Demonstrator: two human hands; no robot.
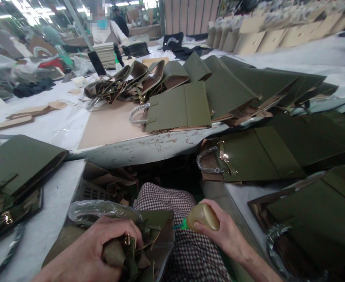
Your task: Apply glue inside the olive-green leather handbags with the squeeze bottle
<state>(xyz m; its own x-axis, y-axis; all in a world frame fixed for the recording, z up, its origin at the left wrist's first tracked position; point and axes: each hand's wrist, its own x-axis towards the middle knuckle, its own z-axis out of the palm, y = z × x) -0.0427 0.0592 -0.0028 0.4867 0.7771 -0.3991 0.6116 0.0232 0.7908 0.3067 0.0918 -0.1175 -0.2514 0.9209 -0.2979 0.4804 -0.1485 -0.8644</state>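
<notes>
An olive-green handbag (157,219) lies in my lap over a checkered cloth, its plastic-wrapped handle (102,208) up on the left. My left hand (110,243) is closed on the bag's bunched straps, where a small gold buckle shows; some fingers are hidden behind them. In my right hand (219,225) is a yellowish squeeze bottle (204,217), tipped sideways with its green nozzle (182,224) pointing left. The nozzle tip is at the bag's open edge; whether it touches cannot be made out.
A row of olive bags (175,105) lies across the table ahead. More bags lie on the right (263,154) and left (20,160). Below the table edge stands a plastic crate (94,192) with scraps. A person in a mask (108,31) is behind the far stacks.
</notes>
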